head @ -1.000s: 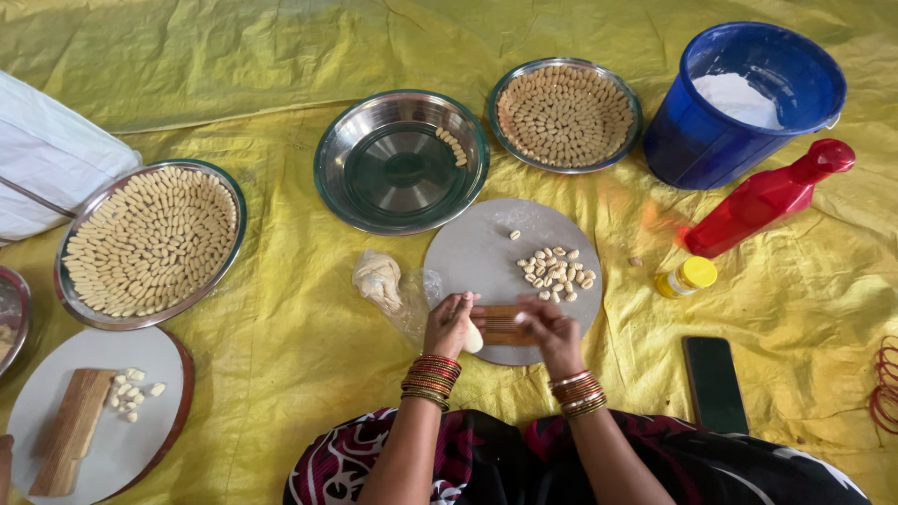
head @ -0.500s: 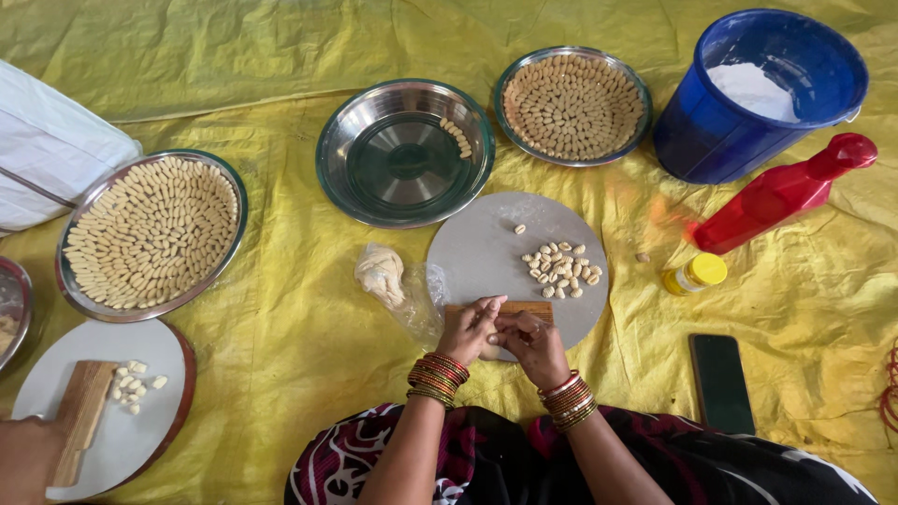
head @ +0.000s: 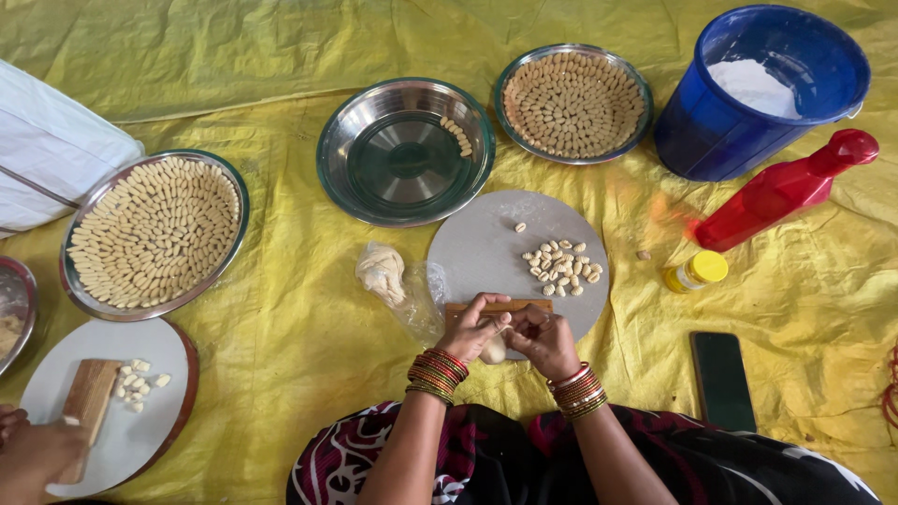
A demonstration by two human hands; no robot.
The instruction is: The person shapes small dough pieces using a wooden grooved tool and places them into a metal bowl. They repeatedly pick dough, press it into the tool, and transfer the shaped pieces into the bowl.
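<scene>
My left hand (head: 475, 327) and my right hand (head: 541, 339) meet at the near edge of a round grey board (head: 486, 243). The left hand holds a pale lump of dough (head: 493, 349). The right hand's fingers pinch at the dough beside a small ridged wooden board (head: 496, 306) lying just under both hands. A pile of several small dough pieces (head: 563, 265) lies on the round board past my hands. Both wrists carry red and gold bangles.
A wrapped dough lump (head: 382, 271) lies left of the board. Steel plates: one nearly bare (head: 405, 154), two full of shaped pieces (head: 572, 103) (head: 154, 232). Blue bucket of flour (head: 762, 89), red bottle (head: 784, 190), yellow-capped jar (head: 695, 272), phone (head: 721, 381). Another person's hand (head: 33, 449) at a second board (head: 140, 421).
My hands drew together over the wooden board at the round board's near edge. The other person's hand came into view at the lower left.
</scene>
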